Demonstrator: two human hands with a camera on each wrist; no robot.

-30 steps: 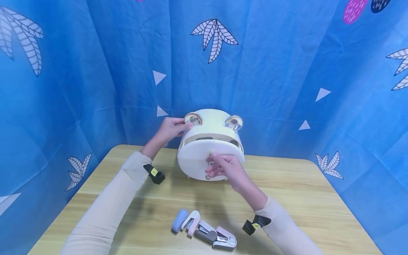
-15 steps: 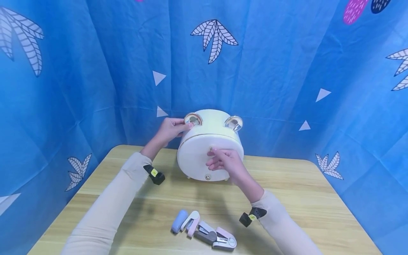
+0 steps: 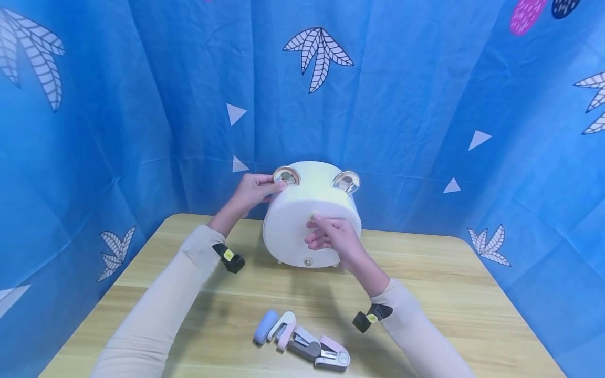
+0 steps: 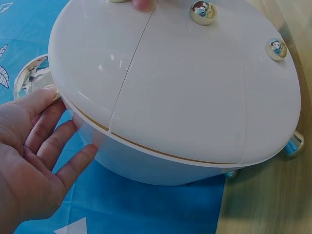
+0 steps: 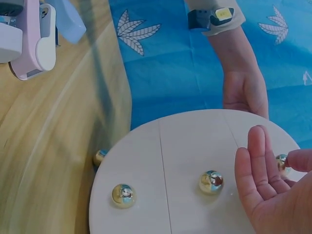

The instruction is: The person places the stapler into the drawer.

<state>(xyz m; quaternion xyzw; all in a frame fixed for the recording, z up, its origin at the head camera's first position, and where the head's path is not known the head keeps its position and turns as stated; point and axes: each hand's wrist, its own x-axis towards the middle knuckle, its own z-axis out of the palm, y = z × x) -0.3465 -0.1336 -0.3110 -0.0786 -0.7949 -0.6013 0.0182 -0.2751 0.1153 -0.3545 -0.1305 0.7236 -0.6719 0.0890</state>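
A white oval drawer box (image 3: 283, 233) with two shiny gold ears stands at the back of the table. My left hand (image 3: 254, 190) holds its left ear (image 4: 36, 80) between thumb and fingers, the other fingers spread along the box's side. At the upper front my right hand (image 3: 337, 239) pinches the top knob (image 5: 282, 163) with its thumb and index finger, its remaining fingers extended. Two more gold knobs, the middle knob (image 4: 203, 12) and the bottom knob (image 5: 123, 196), sit on the drawer fronts below. The fronts lie flush, with thin seams between them.
Several small staplers lie in a row near the table's front: a blue stapler (image 3: 267, 326), a white-and-pink stapler (image 3: 283, 329), a grey stapler (image 3: 304, 345) and a pink-and-white stapler (image 3: 333, 354). A blue patterned curtain (image 3: 402, 157) hangs behind the wooden table (image 3: 425, 283).
The top drawer, pulled out with a gap and dark things showing inside a second ago, has been pushed in by my right hand. The left hand has stayed on the ear.
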